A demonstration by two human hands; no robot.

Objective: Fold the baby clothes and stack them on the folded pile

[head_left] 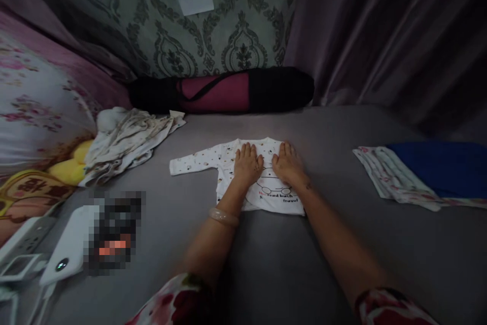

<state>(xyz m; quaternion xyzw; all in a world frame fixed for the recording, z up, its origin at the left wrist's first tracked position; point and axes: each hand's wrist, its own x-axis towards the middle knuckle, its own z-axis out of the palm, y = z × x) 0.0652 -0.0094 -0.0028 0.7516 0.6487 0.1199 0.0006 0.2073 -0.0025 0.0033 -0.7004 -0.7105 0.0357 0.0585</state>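
Note:
A small white baby shirt [232,198] with a printed pattern and lettering lies spread on the grey bed sheet [323,127]. One long sleeve stretches out to the left; no sleeve shows extended on the right. My left hand [247,163] rests flat on the upper middle of the shirt, fingers pointing away from me. Flat on the shirt's right upper edge is my right hand [288,165], its fingers also stretched out. Neither hand grips the cloth. A pale bangle [223,217] circles my left wrist.
Folded clothes [395,175] and a blue cloth [445,168] lie at right. Crumpled clothes [133,137] are piled at left, near a white power bank [68,249] and a power strip [32,236]. A black and pink long bag [220,93] lies along the wall.

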